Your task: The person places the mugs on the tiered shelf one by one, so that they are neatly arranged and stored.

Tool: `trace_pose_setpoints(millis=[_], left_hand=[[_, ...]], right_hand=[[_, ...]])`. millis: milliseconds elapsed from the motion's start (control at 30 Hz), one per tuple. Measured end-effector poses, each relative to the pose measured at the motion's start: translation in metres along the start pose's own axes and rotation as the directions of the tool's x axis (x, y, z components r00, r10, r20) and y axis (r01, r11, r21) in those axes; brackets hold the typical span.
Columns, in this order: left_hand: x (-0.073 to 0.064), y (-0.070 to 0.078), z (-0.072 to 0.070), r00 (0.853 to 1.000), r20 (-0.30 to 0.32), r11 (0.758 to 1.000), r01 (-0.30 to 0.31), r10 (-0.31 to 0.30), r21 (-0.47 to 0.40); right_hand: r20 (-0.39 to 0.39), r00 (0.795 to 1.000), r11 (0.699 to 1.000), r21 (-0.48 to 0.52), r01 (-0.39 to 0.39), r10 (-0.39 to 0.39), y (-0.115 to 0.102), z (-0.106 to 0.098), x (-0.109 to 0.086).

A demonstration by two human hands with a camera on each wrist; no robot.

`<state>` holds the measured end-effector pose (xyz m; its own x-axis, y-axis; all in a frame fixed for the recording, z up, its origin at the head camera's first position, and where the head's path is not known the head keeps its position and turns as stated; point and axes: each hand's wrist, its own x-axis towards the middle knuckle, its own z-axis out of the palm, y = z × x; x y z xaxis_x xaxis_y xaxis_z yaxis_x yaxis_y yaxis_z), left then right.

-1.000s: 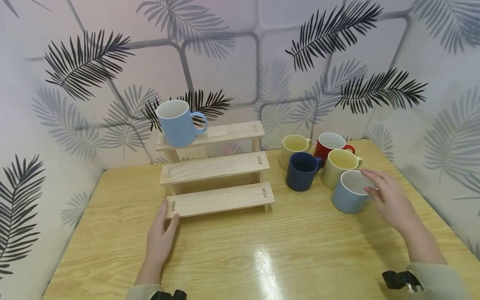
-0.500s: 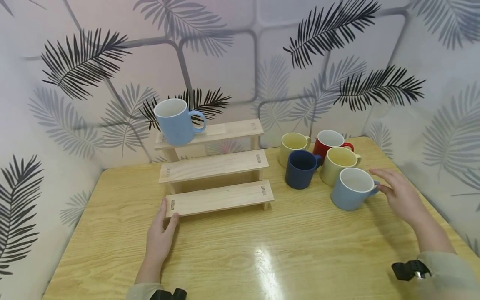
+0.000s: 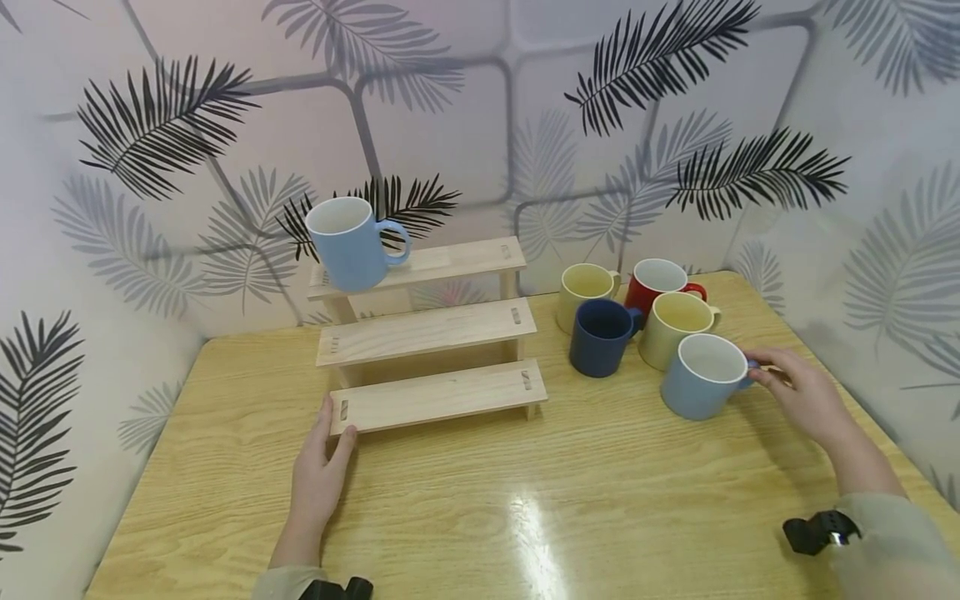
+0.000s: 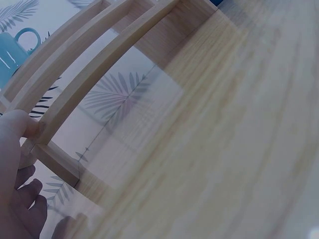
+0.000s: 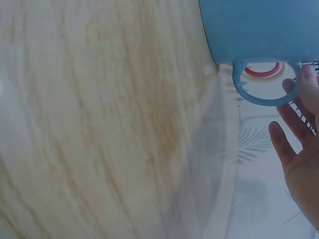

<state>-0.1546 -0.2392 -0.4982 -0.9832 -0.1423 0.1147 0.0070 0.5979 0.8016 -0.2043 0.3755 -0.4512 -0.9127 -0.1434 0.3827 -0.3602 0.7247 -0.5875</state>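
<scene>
On the left, my left hand (image 3: 318,479) grips the near left corner of a three-tier wooden display stand (image 3: 442,397). In the left wrist view its thumb (image 4: 22,123) lies against the lowest board, the other fingers curled beside the end. At the right, a light blue mug (image 3: 696,387) with a white inside stands upright on the table. My right hand (image 3: 806,402) pinches its handle (image 5: 264,101) between thumb and index finger near the top, while the other fingers hang apart from it. A second light blue mug (image 3: 351,257) sits on the top board's left end, handle to the right.
Behind the right-hand mug stand a dark blue mug (image 3: 600,342), a red mug (image 3: 647,287) and two pale yellow mugs, one (image 3: 667,337) nearer and one (image 3: 573,304) farther back. Leaf-patterned walls (image 3: 465,125) border the wooden table (image 3: 450,517) at the back and sides.
My right hand has moved from over the light blue mug's rim round to its right side and now pinches the handle. My left hand stays on the stand.
</scene>
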Motion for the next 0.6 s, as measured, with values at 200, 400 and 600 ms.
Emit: trace_pose_setpoints(millis=[200, 400, 600], left_hand=[[0.0, 0.001, -0.001, 1.0, 0.009, 1.0, 0.002, -0.002, -0.013], [0.0, 0.0, 0.0, 1.0, 0.026, 1.0, 0.006, -0.005, -0.023], [-0.001, 0.001, -0.001, 1.0, 0.022, 1.0, 0.006, -0.006, -0.023]], right_hand=[[0.015, 0.995, 0.991, 0.091, -0.097, 0.096, 0.013, 0.006, -0.001], [0.02, 0.985, 0.95, 0.262, -0.168, 0.169, 0.016, 0.012, -0.004], [0.085, 0.98, 0.862, 0.467, -0.198, 0.179, 0.015, 0.018, -0.01]])
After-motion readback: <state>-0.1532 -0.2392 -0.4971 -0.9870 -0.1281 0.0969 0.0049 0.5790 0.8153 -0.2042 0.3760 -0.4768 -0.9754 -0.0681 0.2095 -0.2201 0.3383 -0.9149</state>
